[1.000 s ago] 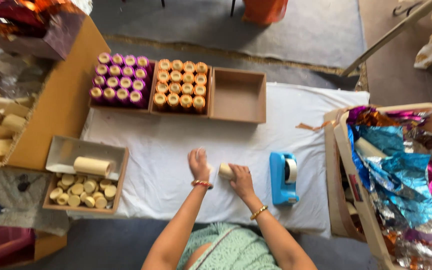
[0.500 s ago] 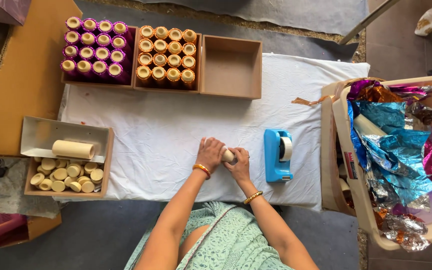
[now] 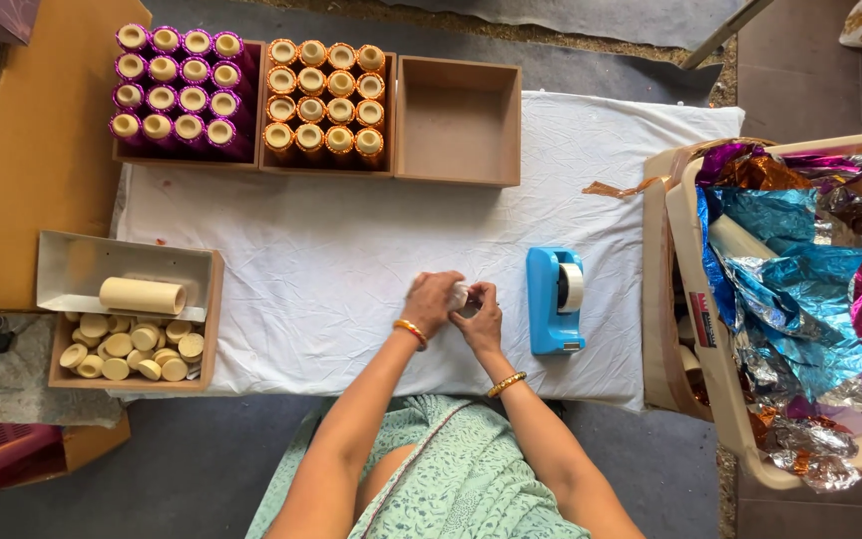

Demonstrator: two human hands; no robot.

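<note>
Since half a second ago both hands have stayed pressed together over the middle of the desk [image 3: 351,240], the small cylinder between them now turned so that less of its end shows. The left hand [image 3: 431,302] is curled, fingers wrapped over the near-left side of the small pale cylinder [image 3: 461,296]; the right hand [image 3: 481,317] closes on it from the right, thumb up against it, so both hands grip this one piece just above the white cloth, just left of the blue tape dispenser [image 3: 554,299]. Each wrist bears one bangle, and both forearms reach in from the near edge. At the far side stand three brown boxes: the left box [image 3: 249,150] holds twelve purple-wrapped cylinders in three rows of four, the middle box [image 3: 391,130] twelve orange-wrapped ones likewise, and the right box [image 3: 458,125] holds none. On the left, a tray [image 3: 214,319] carries one long cream roll [image 3: 143,295] and a heap of short cream pieces, too crowded to count. A bin of crumpled foil sheets [image 3: 790,289] stands at the right.
</note>
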